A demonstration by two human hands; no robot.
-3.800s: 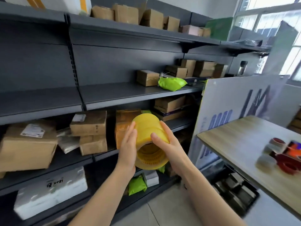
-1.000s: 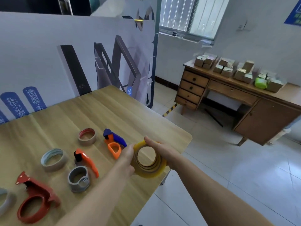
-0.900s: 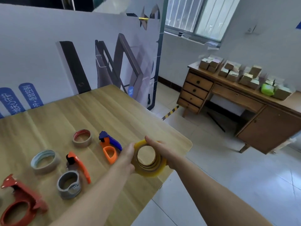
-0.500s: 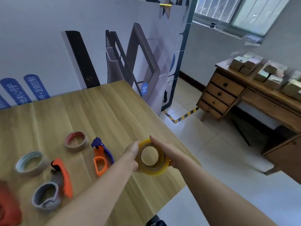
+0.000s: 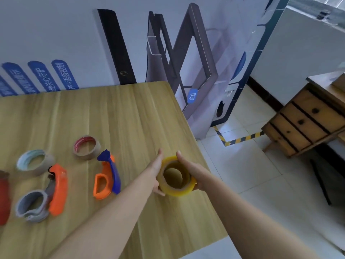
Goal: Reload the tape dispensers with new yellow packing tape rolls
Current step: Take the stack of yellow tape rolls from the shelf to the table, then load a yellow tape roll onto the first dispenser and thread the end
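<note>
Yellow tape roll (image 5: 175,189): clasped between left hand (image 5: 155,171) and right hand (image 5: 189,170), fingers curled round its sides, above table (image 5: 112,113)

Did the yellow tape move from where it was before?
Yes. The yellow tape was left of the wooden table, by the shelves. Now the left hand and right hand hold it over the table, near its right edge.

A light wooden table (image 5: 121,113) bears a red-lined tape core (image 5: 86,147) and a blue-lined tape core (image 5: 35,162). Nearer lie an orange-and-blue dispenser (image 5: 107,176), an orange-and-grey dispenser (image 5: 56,195) and, cut off at the left, a red dispenser (image 5: 3,199).
</note>
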